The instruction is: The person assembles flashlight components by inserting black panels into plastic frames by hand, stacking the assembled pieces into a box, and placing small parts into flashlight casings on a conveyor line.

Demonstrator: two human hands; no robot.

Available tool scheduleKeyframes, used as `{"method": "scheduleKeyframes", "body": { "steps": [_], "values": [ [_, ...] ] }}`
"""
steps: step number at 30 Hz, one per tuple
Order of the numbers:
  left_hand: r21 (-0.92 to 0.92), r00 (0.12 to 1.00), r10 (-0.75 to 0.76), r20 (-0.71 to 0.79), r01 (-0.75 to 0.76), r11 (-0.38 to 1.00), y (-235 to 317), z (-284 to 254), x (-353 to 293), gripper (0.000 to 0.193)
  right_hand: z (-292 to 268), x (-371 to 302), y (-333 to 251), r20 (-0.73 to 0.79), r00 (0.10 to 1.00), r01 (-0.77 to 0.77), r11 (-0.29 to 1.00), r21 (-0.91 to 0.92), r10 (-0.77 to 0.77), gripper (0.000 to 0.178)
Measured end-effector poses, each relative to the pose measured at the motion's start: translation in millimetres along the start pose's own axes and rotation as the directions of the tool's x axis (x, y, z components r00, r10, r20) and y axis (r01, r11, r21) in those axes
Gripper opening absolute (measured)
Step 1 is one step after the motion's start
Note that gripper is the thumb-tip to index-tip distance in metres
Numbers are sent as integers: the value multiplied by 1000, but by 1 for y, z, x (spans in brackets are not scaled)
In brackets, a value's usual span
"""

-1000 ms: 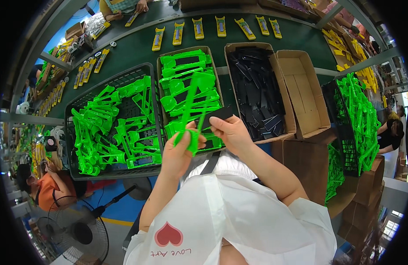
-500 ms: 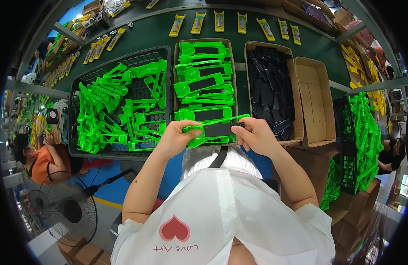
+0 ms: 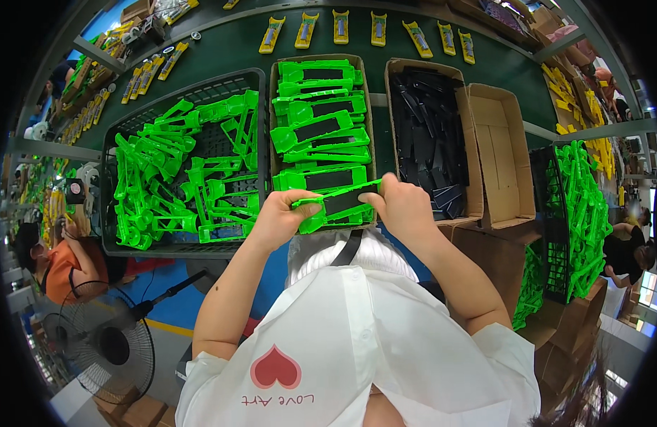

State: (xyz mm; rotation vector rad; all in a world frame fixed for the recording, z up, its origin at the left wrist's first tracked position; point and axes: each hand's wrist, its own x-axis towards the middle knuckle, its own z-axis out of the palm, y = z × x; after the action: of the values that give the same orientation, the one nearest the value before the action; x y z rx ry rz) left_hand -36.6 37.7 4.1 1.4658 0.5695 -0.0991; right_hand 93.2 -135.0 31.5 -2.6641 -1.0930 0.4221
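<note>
My left hand [image 3: 278, 219] grips the left end of a green plastic frame [image 3: 313, 223], thumb on top. A flat black strip [image 3: 342, 203] lies in the frame's middle. At the other end, my right hand [image 3: 405, 208] holds the frame, its thumb pressing on the strip's right end. The frame tilts up toward the right, over the near end of a cardboard box [image 3: 374, 135]. In that box lie several green frames with black strips [image 3: 322, 130] in a stack. To its right, loose black strips [image 3: 429, 128] fill another cardboard box.
At the left, a dark plastic crate [image 3: 253, 80] holds loose green frames [image 3: 154, 160]. An open carton flap [image 3: 500, 149] borders the strips' box. Yellow parts [image 3: 340, 27] line the bench's far side. A second crate of green frames [image 3: 584, 213] stands right, a fan [image 3: 115, 345] lower left.
The frame's right end has risen slightly and the black strip now sits more tilted. My right thumb has shifted left along it. The whole view has moved a little.
</note>
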Motion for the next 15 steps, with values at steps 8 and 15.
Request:
{"method": "scheduleKeyframes", "body": {
  "steps": [8,15],
  "values": [
    [396,977,183,110,-212,893,14,0,3,16,2,5,22,233,964,-241,783,574,125,33],
    [790,955,250,158,-274,549,26,45,19,22,25,-2,19,-25,1000,26,756,654,-13,45]
  ]
}}
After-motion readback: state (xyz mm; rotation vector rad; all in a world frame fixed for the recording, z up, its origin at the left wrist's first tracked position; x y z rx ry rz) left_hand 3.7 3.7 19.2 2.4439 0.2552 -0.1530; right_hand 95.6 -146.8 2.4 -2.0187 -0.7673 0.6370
